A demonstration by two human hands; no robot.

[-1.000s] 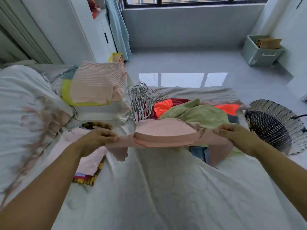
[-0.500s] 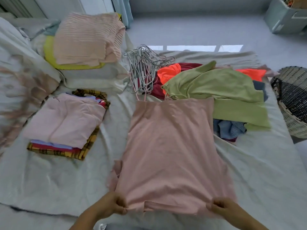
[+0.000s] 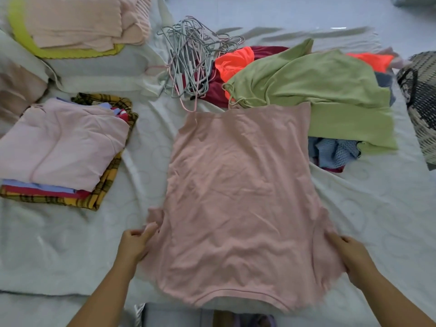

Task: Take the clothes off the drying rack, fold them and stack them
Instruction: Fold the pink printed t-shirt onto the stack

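Observation:
A pink strappy top (image 3: 238, 190) lies spread flat on the white bed sheet (image 3: 70, 244), its hem toward me. My left hand (image 3: 135, 243) pinches its left side edge near the hem. Holding the right side edge is my right hand (image 3: 352, 256), fingers tucked under the fabric. A stack of folded clothes (image 3: 63, 147) with a pale pink piece on top sits at the left. Unfolded clothes, topped by a green garment (image 3: 318, 86), are piled at the back right.
A heap of wire hangers (image 3: 191, 60) lies behind the top. Another folded pile, striped pink on yellow (image 3: 77, 22), rests at the back left. A woven basket (image 3: 422, 102) stands off the bed's right side.
The pink top, held up bunched a second ago, has been laid flat on the bed. Both hands moved from its near corners to its side edges.

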